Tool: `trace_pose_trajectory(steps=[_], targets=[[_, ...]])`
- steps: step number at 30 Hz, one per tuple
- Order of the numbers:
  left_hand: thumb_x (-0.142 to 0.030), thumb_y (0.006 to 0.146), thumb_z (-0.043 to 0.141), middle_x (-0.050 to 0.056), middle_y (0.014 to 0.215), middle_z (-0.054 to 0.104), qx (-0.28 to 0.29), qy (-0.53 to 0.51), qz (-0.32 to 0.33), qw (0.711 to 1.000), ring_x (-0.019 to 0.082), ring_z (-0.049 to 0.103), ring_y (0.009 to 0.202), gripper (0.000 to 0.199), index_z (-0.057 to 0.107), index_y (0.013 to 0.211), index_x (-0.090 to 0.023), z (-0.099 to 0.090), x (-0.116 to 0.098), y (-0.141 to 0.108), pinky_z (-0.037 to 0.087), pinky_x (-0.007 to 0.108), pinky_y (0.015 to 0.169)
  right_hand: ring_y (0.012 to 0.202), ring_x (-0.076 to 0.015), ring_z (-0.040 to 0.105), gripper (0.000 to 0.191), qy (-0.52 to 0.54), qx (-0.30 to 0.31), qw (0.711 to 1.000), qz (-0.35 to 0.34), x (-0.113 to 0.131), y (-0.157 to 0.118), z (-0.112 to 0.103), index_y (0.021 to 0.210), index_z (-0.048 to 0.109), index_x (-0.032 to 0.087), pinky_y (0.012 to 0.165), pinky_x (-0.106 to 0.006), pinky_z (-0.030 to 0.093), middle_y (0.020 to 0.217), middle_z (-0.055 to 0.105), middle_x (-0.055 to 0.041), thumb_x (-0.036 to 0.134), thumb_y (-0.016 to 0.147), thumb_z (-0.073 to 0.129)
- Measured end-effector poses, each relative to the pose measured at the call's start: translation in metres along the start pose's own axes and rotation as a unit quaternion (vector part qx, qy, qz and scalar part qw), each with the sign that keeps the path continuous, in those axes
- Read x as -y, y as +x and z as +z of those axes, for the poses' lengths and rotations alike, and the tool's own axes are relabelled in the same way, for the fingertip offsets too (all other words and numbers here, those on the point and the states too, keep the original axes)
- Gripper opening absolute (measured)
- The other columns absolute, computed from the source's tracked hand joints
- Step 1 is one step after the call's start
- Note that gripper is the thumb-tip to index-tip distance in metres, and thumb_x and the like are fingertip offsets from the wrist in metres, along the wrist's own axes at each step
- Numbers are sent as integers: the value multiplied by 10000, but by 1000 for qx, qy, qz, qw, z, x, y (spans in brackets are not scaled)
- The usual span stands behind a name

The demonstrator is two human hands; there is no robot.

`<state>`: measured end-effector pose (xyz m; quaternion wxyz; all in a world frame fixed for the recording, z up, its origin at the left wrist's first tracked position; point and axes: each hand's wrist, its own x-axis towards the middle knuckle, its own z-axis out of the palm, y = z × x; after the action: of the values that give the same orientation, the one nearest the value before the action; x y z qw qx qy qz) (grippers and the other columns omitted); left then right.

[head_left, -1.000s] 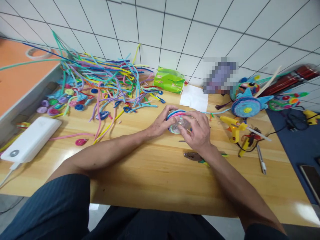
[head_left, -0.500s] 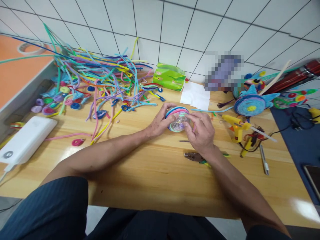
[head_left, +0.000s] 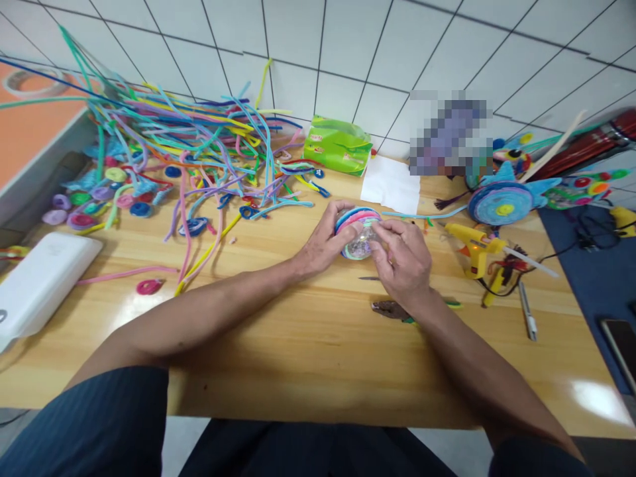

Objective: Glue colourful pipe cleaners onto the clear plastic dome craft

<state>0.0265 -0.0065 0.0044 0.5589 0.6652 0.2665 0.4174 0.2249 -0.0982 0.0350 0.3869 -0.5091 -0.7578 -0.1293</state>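
Observation:
A round, clear-centred craft piece (head_left: 362, 246) is ringed with blue, pink and pale green fuzzy pipe cleaner. My left hand (head_left: 328, 242) holds it from the left, thumb across the front, the other fingers mostly hidden behind it. At the piece's right edge, my right hand (head_left: 405, 258) is closed in a pinch against the rim. What lies between those fingertips is hidden. Below my right wrist are pliers (head_left: 390, 309) with dark jaws, their handles partly covered by the forearm. A thin dark pointed object (head_left: 368, 278) rests just left of that hand.
Pipe cleaners (head_left: 199, 139) and small coils fill the back left. A white power bank (head_left: 50, 285) lies at left, a green tissue pack (head_left: 338, 146) by the wall. On the right are a yellow glue gun (head_left: 474, 248), a finished blue fish (head_left: 501, 202) and a utility knife (head_left: 528, 311).
The camera view has shifted slightly. Both hands stay on the round craft piece, with the right fingers still pinched at its edge; little else differs.

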Motion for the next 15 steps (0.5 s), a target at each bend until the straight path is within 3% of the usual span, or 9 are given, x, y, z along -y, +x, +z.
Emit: trace_pose_trajectory(steps=[6, 12, 15], targets=[[-685, 1090, 642, 91, 1423, 638, 17, -2, -5, 1000, 292, 629, 1326, 547, 503, 1415, -269, -6, -3, 0, 512, 474, 1238, 1143, -354, 779, 428, -11, -29, 999, -22, 8, -1, 6, 1490, 744, 252, 987, -552, 660, 1286, 816, -167, 301, 1065, 736], [-625, 1061, 659, 71, 1358, 650, 15, -2, -1, 1000, 277, 626, 1303, 471, 539, 1345, -269, -9, -1, 6, 531, 460, 1238, 1186, -398, 762, 495, -14, -3, 1000, 3, 10, -4, 12, 1499, 720, 245, 1038, -607, 631, 1327, 803, -186, 376, 1028, 795], [-566, 1007, 689, 68, 1320, 660, 22, -21, -18, 999, 277, 624, 1307, 457, 552, 1306, -249, -13, -1, 14, 539, 449, 1227, 1173, -396, 760, 536, -25, -24, 999, -28, 11, -2, 14, 1522, 685, 218, 1022, -593, 637, 1332, 797, -206, 382, 1027, 808]])
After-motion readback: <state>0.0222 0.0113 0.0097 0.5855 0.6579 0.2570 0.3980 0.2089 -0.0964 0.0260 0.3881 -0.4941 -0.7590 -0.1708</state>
